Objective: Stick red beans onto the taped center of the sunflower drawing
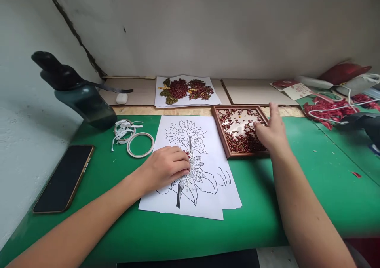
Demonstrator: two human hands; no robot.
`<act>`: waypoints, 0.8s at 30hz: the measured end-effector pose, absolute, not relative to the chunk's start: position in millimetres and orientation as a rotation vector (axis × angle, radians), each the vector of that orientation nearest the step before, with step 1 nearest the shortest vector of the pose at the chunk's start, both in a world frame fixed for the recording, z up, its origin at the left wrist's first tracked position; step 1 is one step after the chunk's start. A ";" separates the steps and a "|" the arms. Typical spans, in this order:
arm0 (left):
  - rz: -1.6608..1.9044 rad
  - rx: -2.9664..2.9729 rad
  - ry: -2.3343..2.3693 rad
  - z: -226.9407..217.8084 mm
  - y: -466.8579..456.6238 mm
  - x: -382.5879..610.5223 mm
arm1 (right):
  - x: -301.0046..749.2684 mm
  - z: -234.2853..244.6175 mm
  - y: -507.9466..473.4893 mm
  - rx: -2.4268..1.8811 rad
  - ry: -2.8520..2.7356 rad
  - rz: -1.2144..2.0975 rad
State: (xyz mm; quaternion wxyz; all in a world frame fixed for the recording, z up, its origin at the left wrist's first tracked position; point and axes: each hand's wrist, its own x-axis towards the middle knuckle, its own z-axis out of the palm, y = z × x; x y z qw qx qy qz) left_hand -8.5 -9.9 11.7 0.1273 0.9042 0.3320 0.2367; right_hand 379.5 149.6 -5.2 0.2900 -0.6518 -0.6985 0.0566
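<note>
My left hand (168,167) rests on a sheet of paper (208,204) printed with line-drawn flowers, its fingers curled down over the lower bloom. A few small red beans (187,153) peek out at its fingertips; the underside of that hand is hidden. At the right, a brown wooden frame (224,135) used as a tray holds many loose red beans (242,143) on a pale base. My right hand (274,131) is over the tray's right side, fingers stretched away from me and thumb apart, reaching above the beans. No bean shows in it.
Left of the paper lie a tape ring (128,149), white strips (123,131), a phone (63,179) and a dark bottle (86,101). Behind is a sheet with bean-covered flowers (179,90). Red shreds (332,109) and a white wire hanger (326,119) are at right.
</note>
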 end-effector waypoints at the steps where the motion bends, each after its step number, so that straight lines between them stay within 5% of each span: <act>1: 0.685 2.636 0.972 11.9 -10.6 -8.1 | 377.6 -6.8 150.3 -1.772 -1.837 0.198; 24: 0.704 2.550 1.356 10.1 -0.6 -20.9 | 336.5 -1.6 133.9 -1.800 -2.133 0.181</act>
